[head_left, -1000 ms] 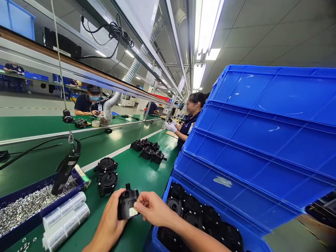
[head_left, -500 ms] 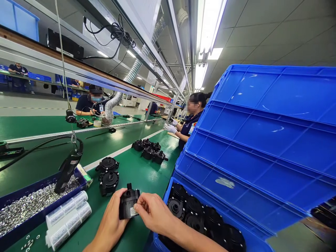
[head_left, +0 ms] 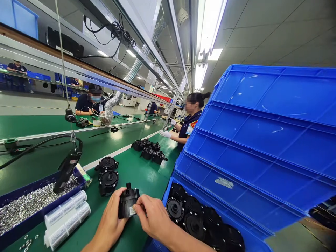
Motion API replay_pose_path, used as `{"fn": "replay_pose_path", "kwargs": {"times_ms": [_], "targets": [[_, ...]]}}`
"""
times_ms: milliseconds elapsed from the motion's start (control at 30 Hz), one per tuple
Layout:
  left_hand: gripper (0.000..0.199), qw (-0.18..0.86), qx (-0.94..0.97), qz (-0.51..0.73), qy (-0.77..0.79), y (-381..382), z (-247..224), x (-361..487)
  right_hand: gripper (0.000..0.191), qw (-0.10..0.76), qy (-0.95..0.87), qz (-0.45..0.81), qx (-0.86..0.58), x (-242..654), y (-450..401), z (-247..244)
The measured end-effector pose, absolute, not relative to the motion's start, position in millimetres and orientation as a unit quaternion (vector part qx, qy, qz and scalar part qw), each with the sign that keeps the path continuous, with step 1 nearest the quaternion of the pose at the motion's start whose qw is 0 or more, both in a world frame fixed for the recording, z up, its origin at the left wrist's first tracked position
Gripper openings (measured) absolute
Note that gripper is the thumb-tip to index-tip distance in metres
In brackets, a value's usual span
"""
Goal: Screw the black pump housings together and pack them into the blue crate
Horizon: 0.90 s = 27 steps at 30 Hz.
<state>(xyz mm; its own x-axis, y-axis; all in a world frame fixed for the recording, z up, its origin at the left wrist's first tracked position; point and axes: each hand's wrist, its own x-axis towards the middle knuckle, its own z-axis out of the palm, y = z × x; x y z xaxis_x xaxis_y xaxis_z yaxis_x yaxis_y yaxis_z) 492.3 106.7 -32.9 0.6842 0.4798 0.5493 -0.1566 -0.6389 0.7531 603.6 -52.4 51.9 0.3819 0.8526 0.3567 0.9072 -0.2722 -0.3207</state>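
My left hand point(head_left: 112, 216) is wrapped round the left side and underside of a black pump-like part point(head_left: 127, 202), whose short spout points up. A small white label point(head_left: 132, 210) shows low on its front face. The thumb and fingers of my right hand point(head_left: 150, 213) pinch at the label's edge, against the part's right side. Two similar black parts point(head_left: 108, 179) sit on the green table point(head_left: 136, 175) just beyond my left hand, and several more stand in a cluster point(head_left: 149, 150) farther back.
Stacked blue crates point(head_left: 252, 140) rise at the right, above an open blue crate point(head_left: 172, 180) of black parts. At left, a screwdriver point(head_left: 67, 168) hangs over a tray point(head_left: 42, 211) of metal nuts, beside label rolls point(head_left: 68, 224). A gloved co-worker point(head_left: 187, 129) stands beyond.
Both my hands keep hold of the black part, with little movement. The co-worker's near gloved hand has moved left and down, toward the table.
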Motion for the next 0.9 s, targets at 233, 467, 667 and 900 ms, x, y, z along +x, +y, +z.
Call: {"fn": "replay_pose_path", "kwargs": {"times_ms": [233,467,667,900], "targets": [[0.056,0.385,0.817,0.421,0.083,109.0,-38.5,495.3,0.006,0.226,-0.562,-0.101,-0.789,606.0,-53.9,42.5],[0.058,0.378,0.825,0.414,0.074,111.5,-40.3,494.3,0.006,0.225,-0.544,-0.083,-0.804,603.4,-50.9,43.0],[0.057,0.398,0.821,0.398,0.098,112.6,-44.8,497.2,0.010,0.305,-0.493,0.004,-0.815,612.3,-51.5,42.0],[0.055,0.382,0.814,0.429,0.080,113.0,-57.1,504.5,0.047,0.413,-0.417,0.161,-0.794,624.4,-51.4,39.6]]}}
